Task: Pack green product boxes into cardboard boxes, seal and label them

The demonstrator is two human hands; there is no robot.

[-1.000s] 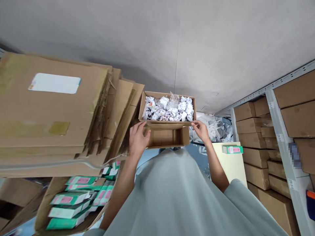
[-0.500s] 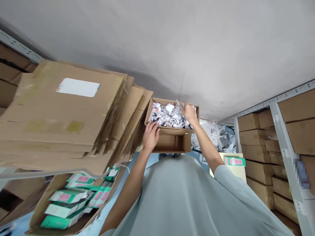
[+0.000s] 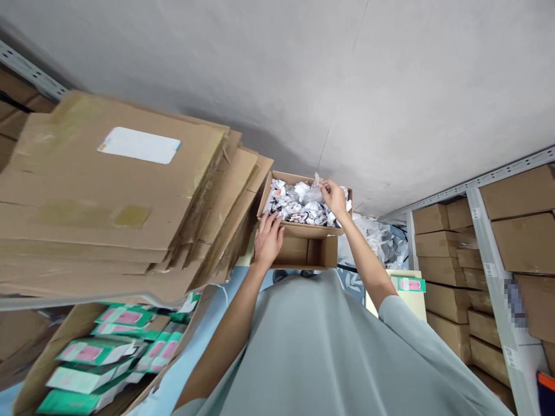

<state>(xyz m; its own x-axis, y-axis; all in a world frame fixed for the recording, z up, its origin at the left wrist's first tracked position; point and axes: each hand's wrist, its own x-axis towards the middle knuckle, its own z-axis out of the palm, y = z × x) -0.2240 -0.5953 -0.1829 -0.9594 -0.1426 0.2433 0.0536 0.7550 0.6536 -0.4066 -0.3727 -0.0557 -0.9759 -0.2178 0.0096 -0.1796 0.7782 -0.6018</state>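
- Over there, a brown rectangular cardboard box [image 3: 310,229], open-topped and upright, spans the space between the hands, its near-left corner by the left hand's [image 3: 267,240] fingertips.
- Crumpled white printed paper wads [image 3: 303,215] fill it nearly to the rim, spreading from the left fingertips to beneath the right hand [image 3: 333,197].
- Clear, wrinkled plastic film [image 3: 313,195] sits on the paper at the right fingertips, one tuft poking up.
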